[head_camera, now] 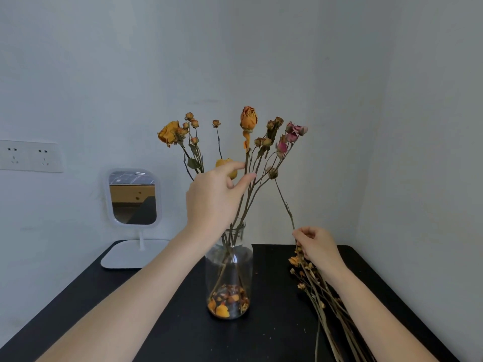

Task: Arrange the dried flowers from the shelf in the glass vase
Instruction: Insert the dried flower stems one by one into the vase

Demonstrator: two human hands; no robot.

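The L hand (217, 199) is held up in front of the flowers (248, 120) standing in the vase (230, 267). Its index and thumb are stretched toward the stems w/ a narrow gap between the tips, and an orange rose's stem is seen right at that gap. Whether it is pinched or only touched can't be told. The other fingers are hidden behind the back of the hand. A yellow bloom (225, 162) is partly covered just behind the index. The R hand (317, 246) is held lower, right of the vase, fingers curled, w/ thumb & index pinched on the bottom end of a single stem (287, 205). This stem is tilted up and left from the fingertips to a bud beside the vase's flowers, and is wholly outside the vase. Just below the R fingers a bunch (316, 296) of more dried flowers is laid flat on the table (156, 322), its heads at the hand's underside. The vase is stood upright on the table under the L wrist, between both hands, w/ loose petals (228, 300) gathered at its bottom. Well left of the L fingers a mirror (133, 197) is stood at the table's back edge, and sockets (28, 155) are set in the wall.
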